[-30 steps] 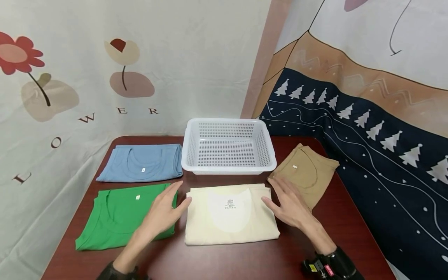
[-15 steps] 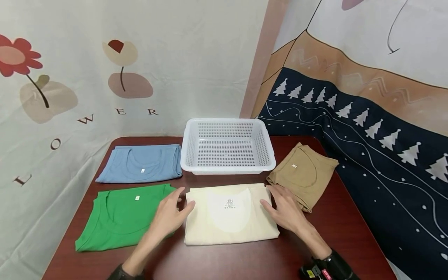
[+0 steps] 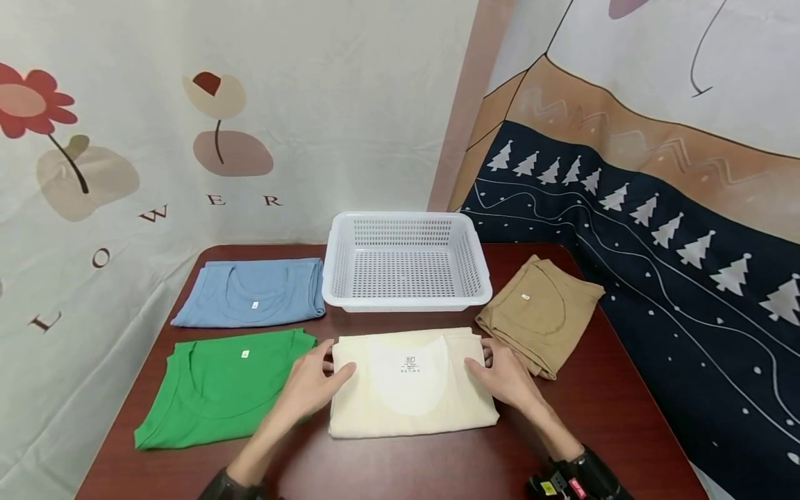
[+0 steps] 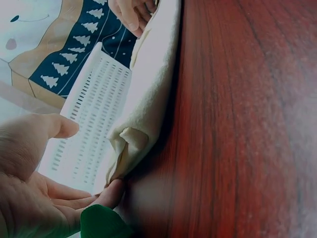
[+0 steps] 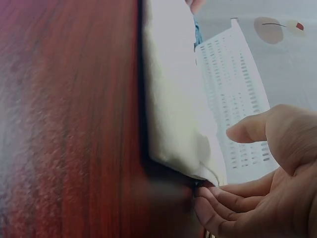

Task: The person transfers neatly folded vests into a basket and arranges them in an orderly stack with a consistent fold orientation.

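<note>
A folded cream T-shirt (image 3: pixel 412 389) with a printed neck label lies flat at the front middle of the table. My left hand (image 3: pixel 310 380) is at its left edge, thumb over the top. In the left wrist view the thumb (image 4: pixel 64 126) stands off the cloth while the fingers touch the shirt's edge low down. At the opposite edge, my right hand (image 3: pixel 507 375) mirrors this. Its thumb (image 5: pixel 245 130) is raised, and its fingertips (image 5: pixel 208 206) reach the lower edge of the fold near the tabletop.
Behind the cream shirt stands a white perforated basket (image 3: pixel 406 303). On the left lie a folded blue T-shirt (image 3: pixel 262 295) and a green one (image 3: pixel 231 389), the latter beside my left hand. A folded tan T-shirt (image 3: pixel 544 312) lies right. All sit on a dark red table (image 3: pixel 387 472).
Both hands have come in toward the cream shirt. The left moved right, off the green shirt, to the cream shirt's left edge; the right shifted from over the tan shirt to its right edge.
</note>
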A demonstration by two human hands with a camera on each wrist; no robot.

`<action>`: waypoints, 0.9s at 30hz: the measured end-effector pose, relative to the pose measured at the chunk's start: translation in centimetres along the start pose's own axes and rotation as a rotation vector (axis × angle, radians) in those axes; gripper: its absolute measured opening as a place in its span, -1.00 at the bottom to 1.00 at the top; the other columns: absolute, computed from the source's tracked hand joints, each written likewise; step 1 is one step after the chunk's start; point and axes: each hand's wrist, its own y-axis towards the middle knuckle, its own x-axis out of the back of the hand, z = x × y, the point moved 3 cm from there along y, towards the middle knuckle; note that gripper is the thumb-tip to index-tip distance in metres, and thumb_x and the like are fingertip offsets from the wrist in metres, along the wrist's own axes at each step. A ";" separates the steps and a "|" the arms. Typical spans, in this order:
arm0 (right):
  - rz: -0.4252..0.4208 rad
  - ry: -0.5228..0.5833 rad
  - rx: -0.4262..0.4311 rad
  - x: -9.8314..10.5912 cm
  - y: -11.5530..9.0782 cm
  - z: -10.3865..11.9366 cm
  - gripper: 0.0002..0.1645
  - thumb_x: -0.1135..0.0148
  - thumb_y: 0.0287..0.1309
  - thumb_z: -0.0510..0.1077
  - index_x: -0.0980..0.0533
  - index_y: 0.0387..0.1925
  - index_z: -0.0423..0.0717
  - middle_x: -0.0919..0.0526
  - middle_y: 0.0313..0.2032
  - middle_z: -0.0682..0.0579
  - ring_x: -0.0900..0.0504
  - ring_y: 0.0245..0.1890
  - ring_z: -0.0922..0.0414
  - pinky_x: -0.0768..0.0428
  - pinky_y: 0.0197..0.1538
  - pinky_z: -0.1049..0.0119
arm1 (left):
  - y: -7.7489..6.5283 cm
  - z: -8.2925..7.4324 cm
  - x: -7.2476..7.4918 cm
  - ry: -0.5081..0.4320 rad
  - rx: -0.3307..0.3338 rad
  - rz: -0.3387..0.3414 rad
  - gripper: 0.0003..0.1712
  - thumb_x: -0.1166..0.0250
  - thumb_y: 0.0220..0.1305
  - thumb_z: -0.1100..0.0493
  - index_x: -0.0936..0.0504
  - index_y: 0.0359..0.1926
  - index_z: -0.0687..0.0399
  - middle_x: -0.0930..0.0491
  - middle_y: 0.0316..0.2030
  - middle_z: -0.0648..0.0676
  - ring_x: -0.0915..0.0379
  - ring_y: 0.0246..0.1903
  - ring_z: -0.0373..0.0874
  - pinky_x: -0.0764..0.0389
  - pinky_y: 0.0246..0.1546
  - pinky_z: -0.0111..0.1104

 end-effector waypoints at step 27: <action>0.326 0.441 -0.143 0.4 1.1 -1.4 -0.48 -0.45 0.50 -0.05 -0.60 0.16 -0.45 -0.79 -0.08 -0.18 -0.78 -0.22 0.10 -0.72 -0.08 0.26 | 1.1 0.9 -0.5 -0.440 0.112 0.234 -0.47 -0.39 0.61 0.02 -0.70 0.31 0.37 -0.84 -0.03 0.21 -0.75 -0.24 -0.09 -0.72 -0.28 -0.27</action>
